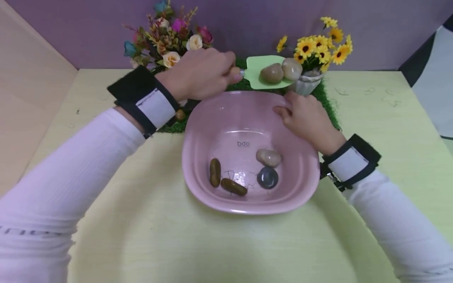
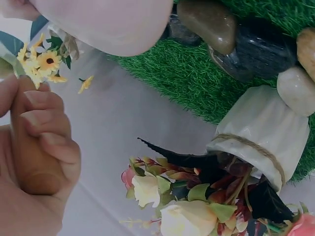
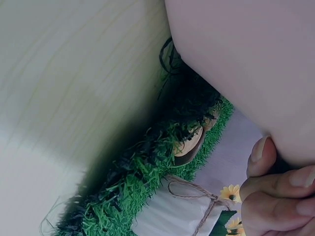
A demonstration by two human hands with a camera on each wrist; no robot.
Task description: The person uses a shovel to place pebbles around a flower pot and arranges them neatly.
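My left hand (image 1: pixel 205 74) grips the wooden handle (image 2: pixel 37 169) of a green spatula (image 1: pixel 253 71), its fingers wrapped round it. A brown stone (image 1: pixel 271 73) and a beige stone (image 1: pixel 292 69) lie side by side on the blade, above the far rim of a pink basin (image 1: pixel 198 200). My right hand (image 1: pixel 308 118) holds the basin's far right rim, thumb on the inner side and fingers outside. Inside the basin lie a beige stone (image 1: pixel 268 157), a dark grey stone (image 1: pixel 267 177) and two long brown stones (image 1: pixel 215 173).
Artificial grass (image 2: pixel 162 73) with several stones (image 2: pixel 209 24) spreads behind and under the basin. A white pot (image 2: pixel 261 128) of mixed flowers stands at the back left. Yellow flowers (image 1: pixel 320 47) in another white pot (image 1: pixel 307 83) are close behind the right hand.
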